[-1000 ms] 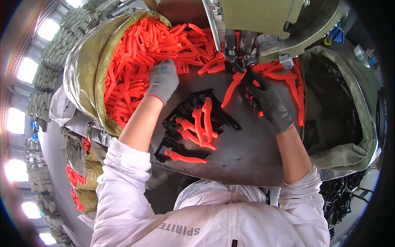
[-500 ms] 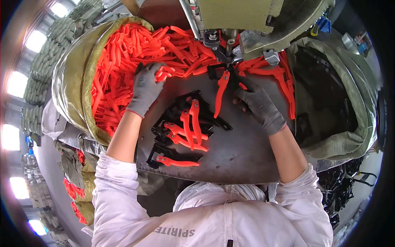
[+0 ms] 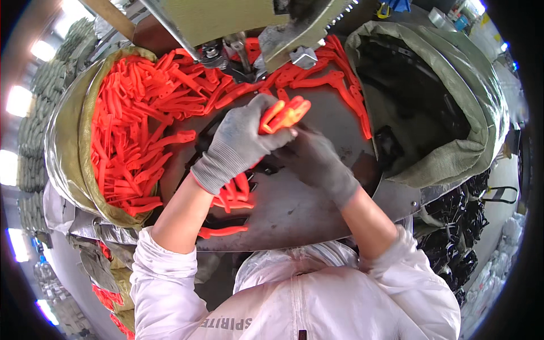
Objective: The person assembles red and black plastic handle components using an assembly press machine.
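My left hand point(image 3: 241, 139), in a grey glove, is closed around a bunch of orange plastic strips point(image 3: 286, 112) held above the metal work plate point(image 3: 300, 207). Just to its right my right hand point(image 3: 317, 158), in a darker grey glove, sits under the same bunch; whether it grips the strips is hidden by the left hand. Beneath the left wrist lie more orange strips point(image 3: 232, 195) mixed with black plastic parts point(image 3: 266, 166) on the plate.
A large sack point(image 3: 62, 153) on the left is full of orange strips point(image 3: 130, 124). A second sack point(image 3: 453, 153) on the right holds dark parts. A machine head point(image 3: 243, 22) hangs over the plate's far edge, with orange strips point(image 3: 334, 79) spread below it.
My left hand has left the sack of orange strips and come to the middle, now gripping a bunch. My right hand has drawn in beneath it. The view has tilted closer.
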The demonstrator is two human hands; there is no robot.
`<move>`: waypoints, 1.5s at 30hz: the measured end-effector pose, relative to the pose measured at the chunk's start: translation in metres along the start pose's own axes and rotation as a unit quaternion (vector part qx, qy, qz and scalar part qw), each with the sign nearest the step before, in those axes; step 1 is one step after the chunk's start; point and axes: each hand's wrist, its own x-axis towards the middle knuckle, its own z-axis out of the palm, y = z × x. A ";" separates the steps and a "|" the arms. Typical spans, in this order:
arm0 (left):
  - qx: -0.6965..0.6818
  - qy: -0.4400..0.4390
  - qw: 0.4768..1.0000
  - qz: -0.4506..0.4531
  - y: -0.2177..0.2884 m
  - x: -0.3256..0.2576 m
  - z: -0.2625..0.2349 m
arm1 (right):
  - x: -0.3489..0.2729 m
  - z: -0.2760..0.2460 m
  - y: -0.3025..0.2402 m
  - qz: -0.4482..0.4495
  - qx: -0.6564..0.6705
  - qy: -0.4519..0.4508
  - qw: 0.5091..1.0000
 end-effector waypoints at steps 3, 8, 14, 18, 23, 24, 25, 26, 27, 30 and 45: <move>-0.089 -0.008 0.978 -0.190 -0.031 -0.010 0.001 | -0.077 -0.049 0.027 0.128 -0.217 0.126 0.960; -0.324 0.005 0.868 -0.375 -0.049 -0.020 -0.014 | -0.142 -0.064 0.079 0.188 -0.251 0.177 0.933; -0.440 0.037 0.837 -0.323 -0.028 0.000 -0.012 | -0.047 -0.057 0.047 0.159 0.323 0.141 0.922; -0.400 0.031 0.850 -0.342 -0.026 0.004 -0.014 | 0.026 -0.032 0.029 0.138 0.438 0.117 0.880; -0.449 0.046 0.823 -0.345 -0.030 0.006 -0.016 | 0.055 -0.014 0.012 0.150 0.377 -0.020 0.914; -0.444 0.044 0.822 -0.353 -0.030 0.007 -0.016 | 0.055 -0.012 0.008 0.123 0.369 -0.045 0.920; -0.425 0.037 0.837 -0.344 -0.030 0.008 -0.014 | 0.057 -0.011 0.006 0.135 0.362 -0.044 0.921; -0.397 0.038 0.847 -0.352 -0.029 0.009 -0.014 | 0.058 -0.010 0.005 0.155 0.348 -0.042 0.924; -0.405 0.034 0.849 -0.337 -0.029 0.008 -0.016 | 0.059 -0.008 0.004 0.175 0.344 -0.049 0.921; -0.097 -0.010 0.927 -0.363 -0.028 -0.002 -0.031 | 0.061 -0.003 0.010 0.198 0.367 -0.065 0.907; 0.399 -0.291 0.854 -0.162 0.016 -0.267 -0.079 | 0.052 -0.019 -0.006 0.165 0.367 -0.058 0.914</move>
